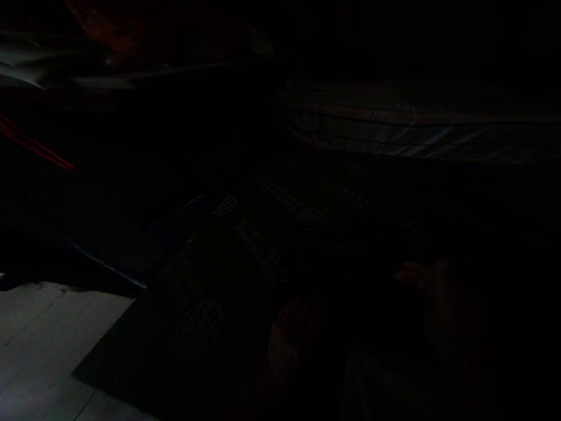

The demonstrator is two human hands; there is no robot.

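The scene is very dark. A dark printed sheet (210, 275) with globe emblems and lines of text lies slanted across the middle, and more such sheets (333, 193) lie behind it. My left hand (284, 339) shows only as a faint reddish shape over the sheet's near right part. My right hand (432, 292) is a dim shape further right, its fingers seeming to point left above the sheets. The darkness hides whether either hand holds anything.
A pale floor or board (44, 339) shows at the lower left. A stack of striped, layered material (416, 128) runs across the upper right. Thin red lines (35, 146) cross the left edge, and pale blurred objects (26, 64) lie at the upper left.
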